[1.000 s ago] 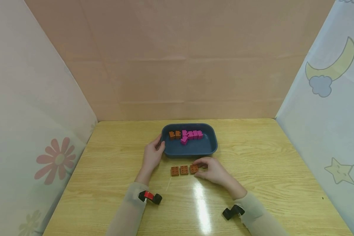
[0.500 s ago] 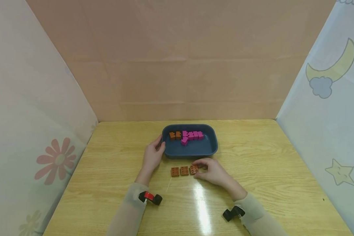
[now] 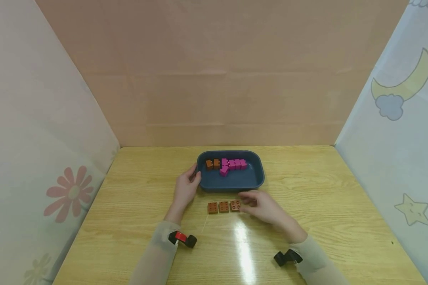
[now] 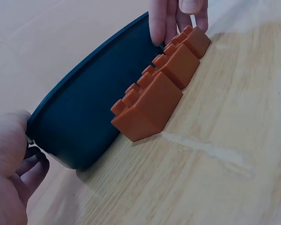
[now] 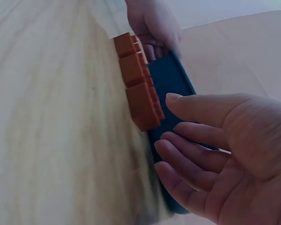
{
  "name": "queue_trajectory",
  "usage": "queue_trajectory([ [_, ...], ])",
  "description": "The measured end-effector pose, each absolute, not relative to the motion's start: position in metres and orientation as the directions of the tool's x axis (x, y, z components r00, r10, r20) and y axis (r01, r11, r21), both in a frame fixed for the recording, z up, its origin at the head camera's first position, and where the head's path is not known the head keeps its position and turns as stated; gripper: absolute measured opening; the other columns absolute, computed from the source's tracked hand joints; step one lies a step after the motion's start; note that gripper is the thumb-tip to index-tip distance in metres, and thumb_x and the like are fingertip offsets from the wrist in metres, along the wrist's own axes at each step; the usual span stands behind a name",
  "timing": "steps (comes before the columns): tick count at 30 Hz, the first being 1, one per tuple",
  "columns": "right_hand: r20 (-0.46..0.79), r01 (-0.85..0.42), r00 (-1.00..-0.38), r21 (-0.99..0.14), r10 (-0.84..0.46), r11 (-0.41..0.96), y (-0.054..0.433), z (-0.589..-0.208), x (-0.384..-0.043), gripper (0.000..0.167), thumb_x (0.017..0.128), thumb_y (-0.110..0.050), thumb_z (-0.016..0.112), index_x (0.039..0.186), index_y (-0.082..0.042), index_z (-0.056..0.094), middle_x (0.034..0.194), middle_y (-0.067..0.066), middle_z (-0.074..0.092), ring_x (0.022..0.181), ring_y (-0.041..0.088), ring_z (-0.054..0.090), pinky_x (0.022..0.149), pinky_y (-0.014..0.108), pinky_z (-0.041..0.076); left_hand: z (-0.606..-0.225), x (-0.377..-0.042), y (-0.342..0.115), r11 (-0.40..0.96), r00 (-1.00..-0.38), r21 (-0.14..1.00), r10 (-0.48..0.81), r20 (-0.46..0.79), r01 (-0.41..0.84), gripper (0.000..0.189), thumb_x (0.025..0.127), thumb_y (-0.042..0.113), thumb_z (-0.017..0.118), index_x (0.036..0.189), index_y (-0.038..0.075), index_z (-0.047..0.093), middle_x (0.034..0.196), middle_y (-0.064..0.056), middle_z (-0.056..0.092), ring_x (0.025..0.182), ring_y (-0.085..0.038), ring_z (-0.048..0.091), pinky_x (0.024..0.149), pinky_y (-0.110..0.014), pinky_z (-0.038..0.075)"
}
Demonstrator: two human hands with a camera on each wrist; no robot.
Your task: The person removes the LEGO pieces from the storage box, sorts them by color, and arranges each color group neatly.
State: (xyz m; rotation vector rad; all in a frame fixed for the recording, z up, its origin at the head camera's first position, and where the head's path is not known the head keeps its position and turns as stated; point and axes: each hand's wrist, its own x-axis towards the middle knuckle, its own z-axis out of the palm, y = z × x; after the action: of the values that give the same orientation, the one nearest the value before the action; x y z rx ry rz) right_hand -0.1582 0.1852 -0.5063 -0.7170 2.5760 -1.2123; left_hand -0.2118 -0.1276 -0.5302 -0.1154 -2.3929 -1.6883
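Note:
Three orange toy bricks stand in a row, studs up, on the wooden table in front of a dark blue tray (image 3: 232, 183). They are the left brick (image 3: 212, 208), middle brick (image 3: 224, 206) and right brick (image 3: 235, 206). My left hand (image 3: 186, 189) grips the tray's left end; in the left wrist view its fingers (image 4: 33, 176) curl below the rim. Just right of the row is my right hand (image 3: 265, 208), fingers loosely bent around nothing. The right wrist view shows a gap between its thumb (image 5: 201, 108) and the nearest brick (image 5: 143, 108).
Inside the tray, two orange bricks (image 3: 216, 164) and several pink bricks (image 3: 237, 164) lie toward the back. The wooden table (image 3: 146, 170) reaches a pinkish back wall (image 3: 228, 99). Patterned white sheets (image 3: 406, 158) stand at both sides.
My right hand has let go of the right brick and moved slightly to the right of it. The left hand still holds the tray; the bricks stay in place.

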Motion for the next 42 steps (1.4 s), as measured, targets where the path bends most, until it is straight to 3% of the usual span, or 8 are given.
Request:
queue_trajectory([
  [8, 0.059, -0.376, -0.853, -0.759, -0.519, 0.532, 0.195, -0.478, -0.153, 0.039, 0.101, -0.014, 0.077, 0.136, 0.001, 0.072, 0.126, 0.014, 0.075, 0.107, 0.023, 0.073, 0.095, 0.041, 0.064, -0.529, -0.212, -0.125, 0.328, -0.978, 0.929, -0.051, 0.201, 0.173, 0.047, 0.108, 0.013, 0.065, 0.152, -0.001, 0.057, 0.15, -0.019, 0.06, 0.134, -0.03, 0.063, 0.105, -0.036, 0.058],
  [13, 0.073, -0.378, -0.85, -0.775, -0.521, 0.507, 0.197, -0.466, -0.156, 0.037, 0.101, -0.011, 0.076, 0.135, 0.0, 0.072, 0.124, 0.016, 0.076, 0.105, 0.019, 0.073, 0.092, 0.038, 0.064, -0.53, -0.213, -0.126, 0.335, -0.979, 0.927, -0.054, 0.197, 0.168, 0.048, 0.108, 0.016, 0.065, 0.152, -0.001, 0.056, 0.151, -0.019, 0.059, 0.134, -0.03, 0.062, 0.105, -0.036, 0.057],
  [19, 0.054, -0.35, -0.853, -0.797, -0.519, 0.492, 0.194, -0.459, -0.165, 0.035, 0.102, -0.02, 0.076, 0.135, -0.006, 0.074, 0.126, 0.014, 0.076, 0.107, 0.016, 0.073, 0.093, 0.032, 0.063, -0.53, -0.213, -0.127, 0.326, -0.978, 0.929, -0.052, 0.204, 0.177, 0.048, 0.108, 0.015, 0.065, 0.153, -0.001, 0.055, 0.151, -0.02, 0.058, 0.135, -0.031, 0.062, 0.106, -0.036, 0.057],
  [31, 0.046, -0.306, -0.863, -0.84, -0.503, 0.448, 0.17, -0.448, -0.185, 0.032, 0.103, -0.027, 0.076, 0.132, -0.014, 0.076, 0.127, 0.012, 0.076, 0.111, 0.015, 0.073, 0.097, 0.03, 0.061, -0.531, -0.212, -0.129, 0.332, -0.978, 0.928, -0.06, 0.201, 0.17, 0.047, 0.108, 0.013, 0.065, 0.152, -0.001, 0.056, 0.151, -0.019, 0.059, 0.134, -0.031, 0.063, 0.105, -0.036, 0.058],
  [42, 0.078, -0.288, -0.88, -0.872, -0.468, 0.395, 0.158, -0.457, -0.192, 0.028, 0.103, -0.025, 0.076, 0.127, -0.013, 0.079, 0.119, 0.01, 0.078, 0.103, 0.017, 0.074, 0.087, 0.029, 0.063, -0.532, -0.212, -0.128, 0.318, -0.978, 0.931, -0.052, 0.204, 0.177, 0.047, 0.108, 0.014, 0.065, 0.152, -0.002, 0.056, 0.151, -0.02, 0.059, 0.135, -0.03, 0.062, 0.105, -0.034, 0.057],
])
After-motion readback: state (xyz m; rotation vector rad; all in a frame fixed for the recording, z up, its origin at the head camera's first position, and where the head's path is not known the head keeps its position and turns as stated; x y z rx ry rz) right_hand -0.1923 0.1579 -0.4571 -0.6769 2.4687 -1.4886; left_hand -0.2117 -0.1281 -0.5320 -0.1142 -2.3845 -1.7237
